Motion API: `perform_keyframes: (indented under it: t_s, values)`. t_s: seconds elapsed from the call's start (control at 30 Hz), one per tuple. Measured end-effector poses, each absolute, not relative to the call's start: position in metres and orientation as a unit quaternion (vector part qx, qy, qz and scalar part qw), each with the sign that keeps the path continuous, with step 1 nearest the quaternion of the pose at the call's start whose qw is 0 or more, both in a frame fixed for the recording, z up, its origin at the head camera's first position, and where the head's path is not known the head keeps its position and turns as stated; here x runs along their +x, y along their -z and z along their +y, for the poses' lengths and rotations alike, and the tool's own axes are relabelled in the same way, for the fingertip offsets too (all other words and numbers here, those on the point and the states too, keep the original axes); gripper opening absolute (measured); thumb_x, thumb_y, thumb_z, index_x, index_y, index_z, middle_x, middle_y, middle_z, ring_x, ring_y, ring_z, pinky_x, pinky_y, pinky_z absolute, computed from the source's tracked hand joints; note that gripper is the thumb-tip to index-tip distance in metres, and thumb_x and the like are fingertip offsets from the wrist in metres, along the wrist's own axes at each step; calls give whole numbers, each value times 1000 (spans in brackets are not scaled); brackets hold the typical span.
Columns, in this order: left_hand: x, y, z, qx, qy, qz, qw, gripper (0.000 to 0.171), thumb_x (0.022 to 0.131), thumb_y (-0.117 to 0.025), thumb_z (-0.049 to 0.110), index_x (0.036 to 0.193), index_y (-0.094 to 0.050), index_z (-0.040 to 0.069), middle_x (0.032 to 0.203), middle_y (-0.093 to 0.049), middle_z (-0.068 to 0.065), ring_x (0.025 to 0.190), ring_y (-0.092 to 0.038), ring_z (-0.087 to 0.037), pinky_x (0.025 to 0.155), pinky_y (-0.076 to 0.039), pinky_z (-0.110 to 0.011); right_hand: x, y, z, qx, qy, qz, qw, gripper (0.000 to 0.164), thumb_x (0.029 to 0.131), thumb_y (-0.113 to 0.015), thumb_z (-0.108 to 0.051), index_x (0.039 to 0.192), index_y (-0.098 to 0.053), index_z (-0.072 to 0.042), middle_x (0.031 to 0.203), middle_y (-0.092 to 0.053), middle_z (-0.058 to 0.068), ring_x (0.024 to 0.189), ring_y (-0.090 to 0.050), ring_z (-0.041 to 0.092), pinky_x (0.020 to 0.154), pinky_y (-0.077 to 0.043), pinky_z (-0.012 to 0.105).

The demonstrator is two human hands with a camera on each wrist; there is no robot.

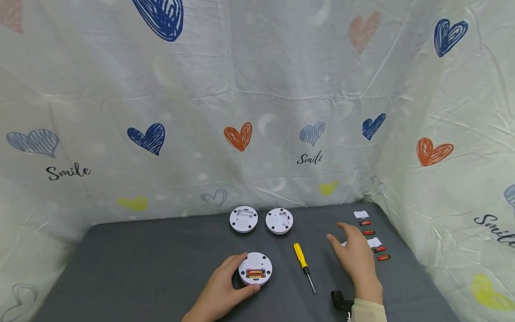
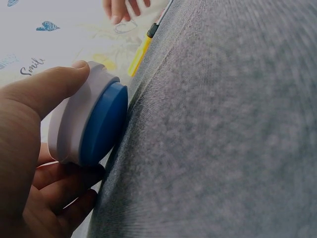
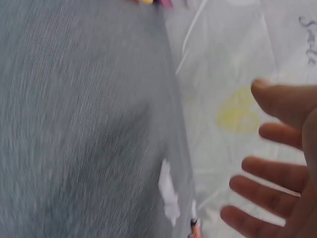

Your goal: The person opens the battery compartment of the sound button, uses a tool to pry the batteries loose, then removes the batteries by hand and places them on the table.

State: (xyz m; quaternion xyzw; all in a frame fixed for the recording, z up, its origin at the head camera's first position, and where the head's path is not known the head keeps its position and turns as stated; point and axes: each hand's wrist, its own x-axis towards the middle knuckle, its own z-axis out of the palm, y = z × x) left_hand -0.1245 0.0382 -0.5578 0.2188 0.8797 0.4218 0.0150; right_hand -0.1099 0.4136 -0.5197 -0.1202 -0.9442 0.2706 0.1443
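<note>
My left hand (image 1: 220,285) grips a round white device (image 1: 254,260) between thumb and fingers near the table's front. Two red-and-black batteries (image 1: 255,273) lie side by side in its uncovered compartment. In the left wrist view, a blue dome (image 2: 105,126) shows on the device's underside, facing the table. My right hand (image 1: 356,257) holds nothing, fingers spread, over the right part of the table. Nearest to it is a white battery cover (image 1: 374,242), with another small white piece partly hidden behind the thumb. In the right wrist view, the hand's fingers (image 3: 272,173) are apart.
Two more round white devices with empty compartments, one on the left (image 1: 243,219) and one on the right (image 1: 279,221), stand at the back. Between my hands lies a yellow-handled screwdriver (image 1: 300,256). Several loose batteries (image 1: 383,257) and a far white cover (image 1: 360,214) lie along the right edge.
</note>
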Motion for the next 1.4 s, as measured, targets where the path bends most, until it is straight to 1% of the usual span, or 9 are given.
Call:
perform_keyframes:
  t_s: [0.13,0.23,0.57,0.8,1.03,1.17,1.27,1.4]
  values:
    - [-125,558,38,221,-419,881,9,88,84,-90,64,152,-63,14,141,-63,9,129,-63,-16,111,-52,-53,-117,518,398,-70,-278,-947,147,61,99,-83,-33,150,-64,-6,151,-60,21,139,-57,44,112,-46,66]
    - [-125,559,37,223,-419,880,6,87,84,-90,63,152,-63,14,140,-63,11,128,-63,-14,111,-52,-52,-120,520,384,-43,-278,-950,135,59,97,-85,-31,148,-66,-8,150,-61,19,137,-59,42,111,-48,65]
    - [-125,561,37,232,-422,876,0,87,85,-90,62,152,-64,13,141,-63,11,128,-63,-13,110,-52,-51,-126,528,354,13,-283,-957,67,49,97,-86,-29,140,-73,-10,144,-65,12,134,-62,37,111,-50,60]
    - [-124,560,37,227,-421,878,12,87,85,-89,64,153,-63,14,142,-63,10,129,-62,-14,111,-52,-52,-126,535,345,15,-248,-968,44,52,92,-90,-33,136,-75,-10,140,-66,14,127,-66,38,103,-54,61]
    - [-124,560,37,225,-422,878,19,88,86,-88,64,153,-62,15,143,-62,10,130,-62,-15,112,-51,-53,-127,535,341,12,-229,-973,33,51,86,-94,-29,130,-78,-8,132,-69,15,123,-66,39,103,-54,59]
    - [-124,559,38,226,-419,879,16,87,86,-88,64,153,-63,14,143,-63,8,131,-62,-16,112,-51,-53,-125,532,339,1,-235,-972,15,51,85,-95,-28,129,-78,-8,128,-68,13,116,-66,36,100,-55,57]
    - [-124,559,38,226,-415,881,17,88,86,-87,65,153,-62,14,143,-63,7,130,-63,-17,111,-52,-54,-124,530,339,-11,-244,-970,-3,52,85,-95,-29,130,-78,-9,124,-65,12,105,-66,29,94,-57,55]
    - [-125,558,38,222,-416,882,25,91,85,-86,69,154,-62,14,144,-63,5,131,-63,-20,111,-52,-55,-123,528,340,-18,-253,-967,-25,52,86,-95,-28,132,-78,-12,118,-61,10,92,-62,22,86,-57,50]
